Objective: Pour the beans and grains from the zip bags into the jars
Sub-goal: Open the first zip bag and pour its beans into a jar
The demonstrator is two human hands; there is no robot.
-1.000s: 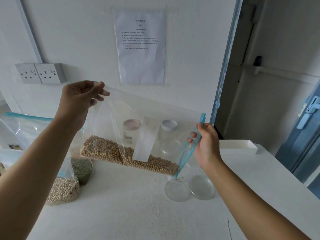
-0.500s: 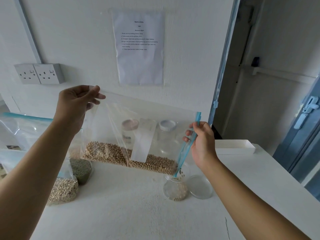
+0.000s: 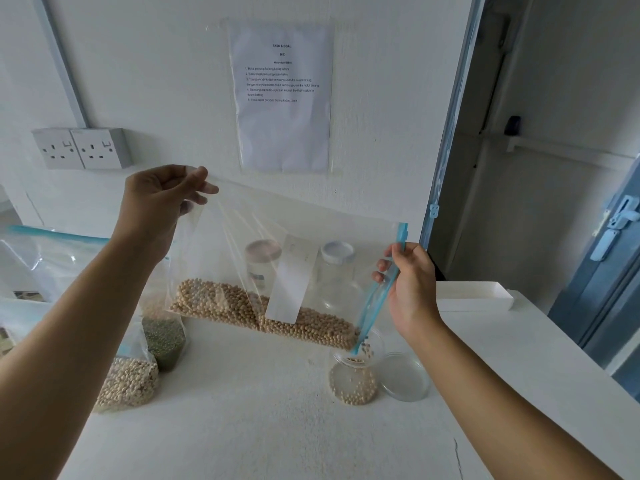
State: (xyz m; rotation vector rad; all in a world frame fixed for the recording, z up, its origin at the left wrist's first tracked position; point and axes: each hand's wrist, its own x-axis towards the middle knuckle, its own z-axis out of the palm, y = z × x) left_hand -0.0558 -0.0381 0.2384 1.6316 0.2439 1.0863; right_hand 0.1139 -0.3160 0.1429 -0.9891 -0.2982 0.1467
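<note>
Zip bag, clear, held slanted across the middle of the frame, closed end high at left, blue zip edge low at right. Pale round beans lie banked along its lower fold, sliding toward the low corner. That corner dips into the mouth of an open glass jar, lower centre-right on the white counter. A thin layer of beans covers the jar's bottom, so the pour looks barely begun.

Left hand, centre-left: thumb and fingers pinch the bag's upper corner. Right hand, centre-right: fingers curl round the zip edge, gripping it just above the jar.

Judgement on doing it well:
- Raise the left corner gradually; round beans likely run in a rush once the slope steepens.
- Use the right grip to keep the opening narrow and inside the rim, as a spout.
- Neither hand steadies the jar; any sideways drag from the bag could tip it or scatter beans.
- Shake lightly at the end to clear beans caught in the fold.

Around it: the jar's lid lies flat just right of the jar. Two capped jars stand behind, seen through the plastic. More filled bags wait at lower left.
</note>
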